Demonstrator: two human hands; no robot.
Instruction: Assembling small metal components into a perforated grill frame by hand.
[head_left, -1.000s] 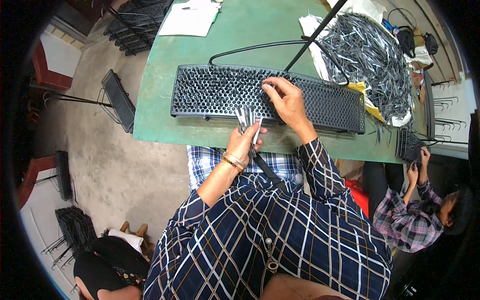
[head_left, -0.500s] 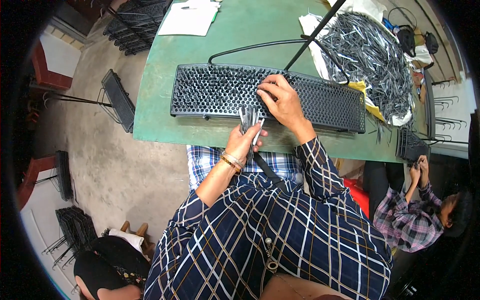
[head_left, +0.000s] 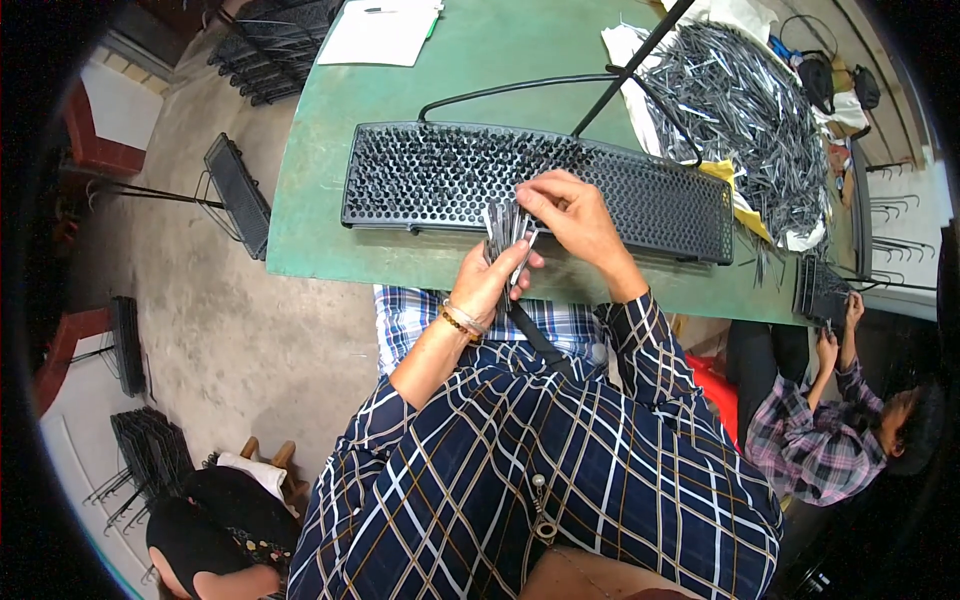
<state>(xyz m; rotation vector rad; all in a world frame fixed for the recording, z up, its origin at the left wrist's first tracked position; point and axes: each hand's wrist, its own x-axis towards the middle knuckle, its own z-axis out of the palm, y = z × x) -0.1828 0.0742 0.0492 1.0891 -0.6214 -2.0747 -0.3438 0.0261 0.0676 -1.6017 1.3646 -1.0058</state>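
A bundle of thin, flat, dark shiny strips (head_left: 503, 226) stands up out of my left hand (head_left: 484, 280), whose fingers are wrapped round its lower part. Thumb and fingertips of my right hand (head_left: 580, 222) pinch at the top of that bundle; the strip between them is partly hidden. Just beyond both hands lies a long black perforated panel (head_left: 660, 205) with a black wire frame (head_left: 510, 91). Dark strips fill many holes on its left and middle part, while open holes show toward its right end.
A large heap of the same strips (head_left: 735, 110) covers the right of the green table (head_left: 330, 245). White papers (head_left: 370, 35) with a pen lie at the far left. A co-worker (head_left: 815, 440) handles another panel at right; a second person (head_left: 225, 530) sits lower left.
My right hand has drawn back from the panel toward me, and its fingertips now meet the top of the bundle. The left hand keeps its grip, nearly in place.
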